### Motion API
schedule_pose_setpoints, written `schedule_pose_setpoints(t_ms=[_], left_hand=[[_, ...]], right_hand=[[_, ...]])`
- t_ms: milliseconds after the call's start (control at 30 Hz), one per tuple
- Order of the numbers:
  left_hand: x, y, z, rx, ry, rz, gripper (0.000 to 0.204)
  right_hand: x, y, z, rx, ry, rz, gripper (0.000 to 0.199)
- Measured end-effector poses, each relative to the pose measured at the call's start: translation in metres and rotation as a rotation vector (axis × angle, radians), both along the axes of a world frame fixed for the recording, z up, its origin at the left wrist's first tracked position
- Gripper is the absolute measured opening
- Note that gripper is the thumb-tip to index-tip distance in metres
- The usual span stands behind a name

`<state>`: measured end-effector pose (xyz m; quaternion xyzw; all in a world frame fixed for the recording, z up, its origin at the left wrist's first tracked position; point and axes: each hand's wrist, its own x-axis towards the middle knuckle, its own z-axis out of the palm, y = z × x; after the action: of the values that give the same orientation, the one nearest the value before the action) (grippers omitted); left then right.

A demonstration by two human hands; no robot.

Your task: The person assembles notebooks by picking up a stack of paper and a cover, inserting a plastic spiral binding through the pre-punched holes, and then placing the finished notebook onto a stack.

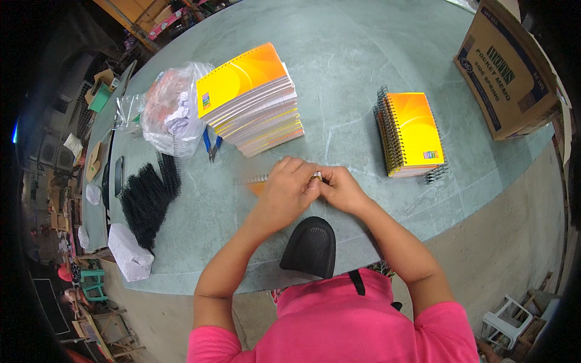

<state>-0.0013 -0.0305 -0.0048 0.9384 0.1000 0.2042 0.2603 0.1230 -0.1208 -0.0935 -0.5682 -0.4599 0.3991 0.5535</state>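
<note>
Near the middle of the table's front part, both my hands are closed around a small pocket notebook (256, 188) with an orange cover. Its row of binding along the far edge shows left of my left hand (287, 186), which covers most of it. My right hand (342, 190) pinches the notebook's right end, where a small pale bit shows between the fingertips; I cannot make out its detail. Beyond my hands rises a tall stack of yellow-orange notebooks (242, 78) with punched holes. To the right lies a pile of coil-bound notebooks (419, 130) with black spirals.
Black spiral coils (148, 202) lie in a heap at left, beside a white wrapped bundle (131, 257). Blue-handled pliers (212, 145) lie between the stack and a clear plastic bag (172, 112). A cardboard box (505, 72) stands far right; a black rounded object (310, 247) is near me.
</note>
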Motion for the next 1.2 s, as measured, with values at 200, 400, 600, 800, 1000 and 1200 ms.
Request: schedule_pose_setpoints(t_ms=[200,400,600,800,1000,1200], left_hand=[[0.000,0.001,0.002,-0.018,-0.032,-0.041,0.022],[-0.001,0.000,0.004,-0.033,0.064,0.050,0.020],[-0.002,-0.006,0.008,0.072,-0.049,0.095,0.022],[-0.039,0.003,0.029,-0.416,-0.160,0.196,0.034],[-0.001,-0.041,0.057,0.287,-0.448,-0.029,0.035],[0.030,-0.055,0.046,0.189,-0.458,-0.156,0.031]], right_hand=[[-0.001,-0.001,-0.001,-0.043,-0.096,-0.017,0.022],[-0.011,-0.005,0.029,0.022,-0.216,-0.077,0.018],[-0.005,-0.005,0.025,-0.019,-0.304,0.008,0.021],[0.040,-0.047,0.085,0.245,0.193,-0.091,0.026],[0.047,-0.072,0.122,0.246,0.349,-0.366,0.035],[0.092,-0.082,0.144,0.215,0.045,-0.616,0.040]])
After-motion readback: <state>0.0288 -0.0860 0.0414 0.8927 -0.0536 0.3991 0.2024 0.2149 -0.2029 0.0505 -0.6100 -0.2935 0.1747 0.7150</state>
